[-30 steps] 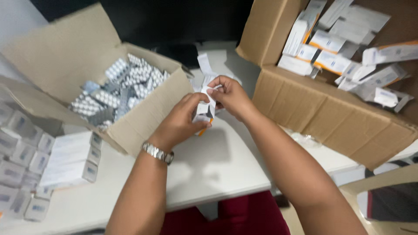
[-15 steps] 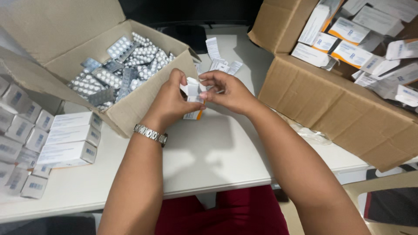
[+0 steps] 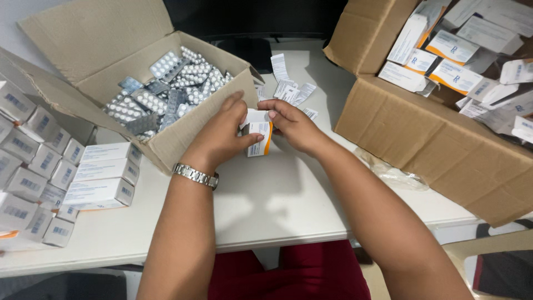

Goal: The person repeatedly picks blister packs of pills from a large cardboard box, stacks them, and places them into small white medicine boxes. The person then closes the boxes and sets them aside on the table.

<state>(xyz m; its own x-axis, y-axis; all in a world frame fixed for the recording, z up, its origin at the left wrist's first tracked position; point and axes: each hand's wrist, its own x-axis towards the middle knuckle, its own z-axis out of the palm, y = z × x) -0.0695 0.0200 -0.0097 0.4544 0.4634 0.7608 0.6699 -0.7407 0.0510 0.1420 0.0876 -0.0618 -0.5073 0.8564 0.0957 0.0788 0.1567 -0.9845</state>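
My left hand [image 3: 221, 133] and my right hand [image 3: 290, 123] both grip a small white and orange medicine carton [image 3: 259, 136] just above the white table [image 3: 266, 205]. The carton's top flap is open, with my right fingers at the flap. A silver watch [image 3: 195, 175] sits on my left wrist. Directly left of my hands stands an open cardboard box [image 3: 183, 133] filled with several silver blister strips [image 3: 166, 91].
Stacks of white cartons [image 3: 102, 175] lie at the left. A large cardboard box [image 3: 433, 139] at the right holds several white and orange cartons [image 3: 444, 47]. Folded paper leaflets [image 3: 288, 83] lie behind my hands. Clear plastic wrap [image 3: 391, 172] lies by the big box.
Both hands with the carton have come down and nearer to the table; the view has tilted slightly. The carton stays held in both hands.
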